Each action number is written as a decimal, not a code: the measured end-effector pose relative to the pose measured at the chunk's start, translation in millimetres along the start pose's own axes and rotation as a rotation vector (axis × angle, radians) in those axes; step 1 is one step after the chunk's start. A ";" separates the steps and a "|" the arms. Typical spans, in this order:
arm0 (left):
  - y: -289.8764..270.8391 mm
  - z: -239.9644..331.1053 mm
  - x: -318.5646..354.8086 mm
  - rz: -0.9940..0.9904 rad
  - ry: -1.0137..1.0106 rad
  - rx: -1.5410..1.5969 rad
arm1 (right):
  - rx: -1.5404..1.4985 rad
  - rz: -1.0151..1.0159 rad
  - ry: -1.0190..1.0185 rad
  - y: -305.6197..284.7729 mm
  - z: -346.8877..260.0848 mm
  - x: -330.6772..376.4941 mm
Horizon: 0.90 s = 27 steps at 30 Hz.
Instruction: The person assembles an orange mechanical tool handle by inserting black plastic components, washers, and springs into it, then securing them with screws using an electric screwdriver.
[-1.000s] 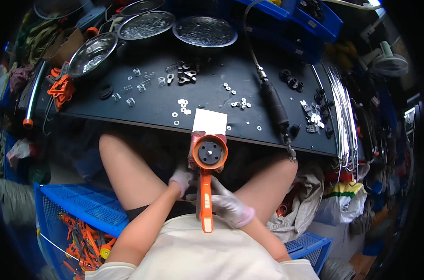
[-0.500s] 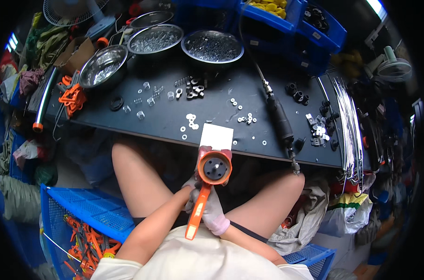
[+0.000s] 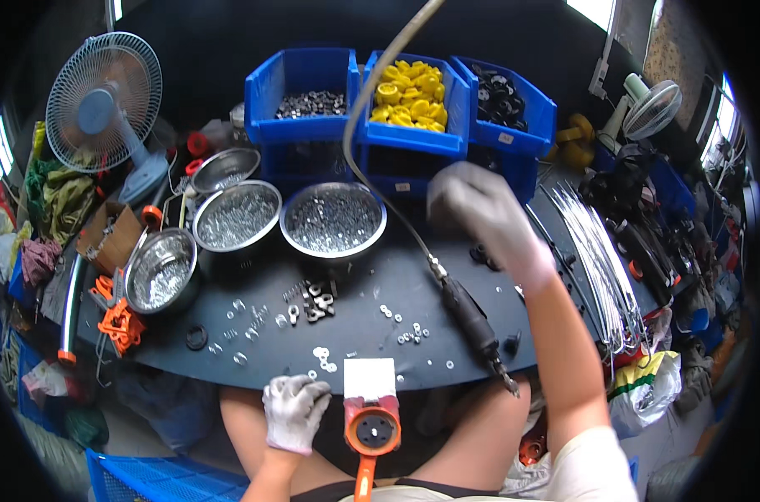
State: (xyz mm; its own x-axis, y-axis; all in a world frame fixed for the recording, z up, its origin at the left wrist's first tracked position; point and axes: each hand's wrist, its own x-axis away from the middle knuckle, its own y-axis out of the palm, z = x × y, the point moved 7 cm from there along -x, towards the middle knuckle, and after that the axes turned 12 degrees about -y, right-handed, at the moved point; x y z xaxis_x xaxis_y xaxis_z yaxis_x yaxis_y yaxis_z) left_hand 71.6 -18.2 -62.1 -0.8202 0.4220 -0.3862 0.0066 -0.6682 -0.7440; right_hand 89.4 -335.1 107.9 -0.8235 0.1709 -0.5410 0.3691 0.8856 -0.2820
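Observation:
At the table's front edge, an orange cup-shaped part with a long handle (image 3: pixel 366 473) rests against a white block (image 3: pixel 369 376). A black disc with several holes (image 3: pixel 374 432) sits inside its round cup. My left hand (image 3: pixel 294 412), in a whitish glove, is just left of it by the table edge, touching neither the cup nor the handle. Its fingers are curled closed, and whatever they may hold is hidden. My right hand (image 3: pixel 484 213), also gloved, is raised over the right of the table in front of the blue bins; motion blurs its fingers.
Blue bins hold metal parts (image 3: pixel 311 105), yellow knobs (image 3: pixel 410 94) and black parts (image 3: pixel 498 100). Metal bowls of small hardware (image 3: pixel 334 219) stand left of a hanging air screwdriver (image 3: pixel 470 318). White washers (image 3: pixel 323 360) and springs lie scattered. Bent metal rods (image 3: pixel 601 268) lie at right.
Both hands have let go of the orange handled part. My right hand has swung up and right toward the bins; my left has moved left. The view has tilted up.

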 end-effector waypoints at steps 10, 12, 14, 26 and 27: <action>8.8 -8.5 -9.5 -0.008 -0.052 0.082 | 1.312 -0.378 0.290 -41.0 200.9 -247.9; 5.4 -13.5 -4.2 0.001 -0.099 0.070 | 0.979 -0.632 0.312 -4.5 180.7 -243.3; 6.6 -12.7 -6.0 0.010 -0.086 0.067 | 0.925 -0.438 0.211 -12.5 180.5 -247.3; 10.9 -12.6 -0.1 0.083 -0.070 -0.023 | 0.682 -0.430 0.144 4.6 153.9 -228.3; 10.9 -13.0 1.0 0.083 -0.071 -0.026 | 0.671 -0.427 0.149 7.0 152.3 -227.4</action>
State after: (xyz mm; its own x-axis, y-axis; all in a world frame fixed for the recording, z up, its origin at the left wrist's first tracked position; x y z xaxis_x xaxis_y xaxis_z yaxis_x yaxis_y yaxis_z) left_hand 78.4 -17.1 -77.7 -0.8545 0.3211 -0.4084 0.0902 -0.6825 -0.7253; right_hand 344.9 -433.5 108.3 -0.9831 -0.0260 -0.1813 0.1508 0.4475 -0.8815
